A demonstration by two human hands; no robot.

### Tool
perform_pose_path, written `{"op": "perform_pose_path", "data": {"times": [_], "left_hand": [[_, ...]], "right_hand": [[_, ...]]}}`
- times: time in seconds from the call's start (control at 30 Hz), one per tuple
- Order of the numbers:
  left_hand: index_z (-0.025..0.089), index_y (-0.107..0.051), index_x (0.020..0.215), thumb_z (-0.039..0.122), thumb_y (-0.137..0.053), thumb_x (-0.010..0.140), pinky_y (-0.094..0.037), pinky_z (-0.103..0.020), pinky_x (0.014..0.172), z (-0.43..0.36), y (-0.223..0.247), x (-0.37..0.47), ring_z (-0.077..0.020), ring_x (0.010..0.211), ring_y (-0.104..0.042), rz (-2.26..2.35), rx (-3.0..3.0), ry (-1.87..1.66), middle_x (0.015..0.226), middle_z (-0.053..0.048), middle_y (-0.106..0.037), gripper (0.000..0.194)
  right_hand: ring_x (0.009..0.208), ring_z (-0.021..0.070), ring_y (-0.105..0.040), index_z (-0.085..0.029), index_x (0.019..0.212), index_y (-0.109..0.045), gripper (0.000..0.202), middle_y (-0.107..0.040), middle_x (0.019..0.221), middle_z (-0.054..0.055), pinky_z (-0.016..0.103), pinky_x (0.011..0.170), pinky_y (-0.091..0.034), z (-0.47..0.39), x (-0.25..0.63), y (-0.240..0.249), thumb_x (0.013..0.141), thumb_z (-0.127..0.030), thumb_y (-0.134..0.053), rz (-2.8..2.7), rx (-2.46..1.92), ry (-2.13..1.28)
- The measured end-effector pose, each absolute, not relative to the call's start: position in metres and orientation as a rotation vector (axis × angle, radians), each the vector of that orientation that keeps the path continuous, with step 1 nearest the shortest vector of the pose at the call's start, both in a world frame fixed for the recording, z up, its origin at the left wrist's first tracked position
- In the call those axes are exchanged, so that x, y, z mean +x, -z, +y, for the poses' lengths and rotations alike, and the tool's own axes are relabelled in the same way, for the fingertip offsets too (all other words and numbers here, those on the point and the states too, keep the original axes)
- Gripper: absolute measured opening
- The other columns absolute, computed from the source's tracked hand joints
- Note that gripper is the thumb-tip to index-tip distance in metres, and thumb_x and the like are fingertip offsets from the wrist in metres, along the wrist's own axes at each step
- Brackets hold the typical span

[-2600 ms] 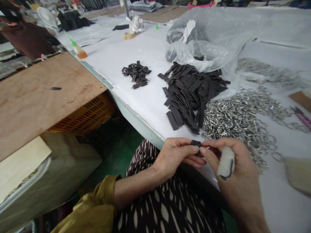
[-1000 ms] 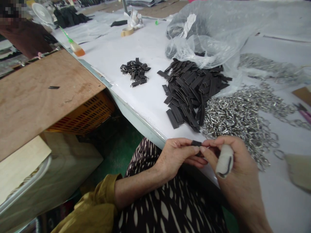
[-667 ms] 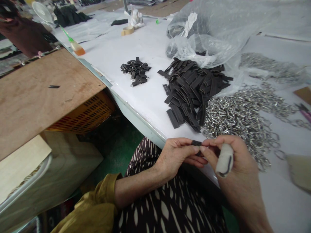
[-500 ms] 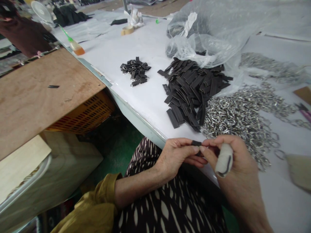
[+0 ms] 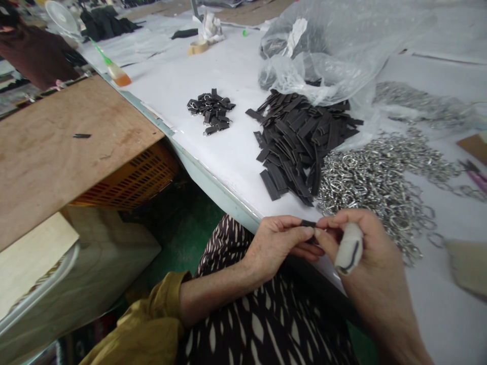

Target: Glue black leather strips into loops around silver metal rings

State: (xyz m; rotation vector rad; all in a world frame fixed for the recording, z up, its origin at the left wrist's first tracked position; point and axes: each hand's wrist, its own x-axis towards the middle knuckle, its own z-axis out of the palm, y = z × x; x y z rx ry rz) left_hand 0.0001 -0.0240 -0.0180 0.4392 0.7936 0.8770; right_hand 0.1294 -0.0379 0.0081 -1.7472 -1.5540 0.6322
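Note:
Between the fingertips of both hands, at the table's near edge, is a short black strap piece (image 5: 308, 223). My left hand (image 5: 276, 241) pinches its left end between thumb and fingers. My right hand (image 5: 375, 253) pinches the other end; one finger wears a pale cloth wrap (image 5: 350, 248). Whether a metal ring sits in the strap is hidden by the fingers. Just beyond lies a heap of loose black strips (image 5: 300, 137). Beside it spreads a pile of silvery metal rings (image 5: 373, 177). A small group of black loops with rings (image 5: 212, 111) lies farther left.
Clear plastic bags (image 5: 323, 61) lie behind the strips. A glue bottle with orange liquid (image 5: 118, 75) and a tape roll (image 5: 198, 47) stand farther back. Left are a wooden board (image 5: 64, 162) and an orange crate (image 5: 131, 175). Pink-handled scissors (image 5: 477, 177) lie right. Another person (image 5: 34, 50) is at upper left.
Both hands keep their pinch on the strap piece. My right hand and its wrapped finger have turned very slightly; the view has shifted a little.

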Motion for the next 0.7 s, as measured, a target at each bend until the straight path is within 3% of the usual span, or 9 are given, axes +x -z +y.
{"op": "perform_pose_path", "data": {"times": [0.7], "left_hand": [[0.009,-0.064,0.074,0.029,-0.067,0.071,-0.053,-0.026,0.059,-0.0245,0.0184,0.0013,-0.0157,0.056,-0.065,0.810,0.442,-0.908,0.063,-0.004,-0.065,0.020]], "right_hand": [[0.070,0.0156,-0.062,-0.024,0.088,-0.052,0.020,-0.065,0.084,0.000,0.026,0.057,-0.047,-0.0378,0.1284,-0.0072,0.078,-0.038,-0.061,-1.544,-1.716,-0.629]]}}
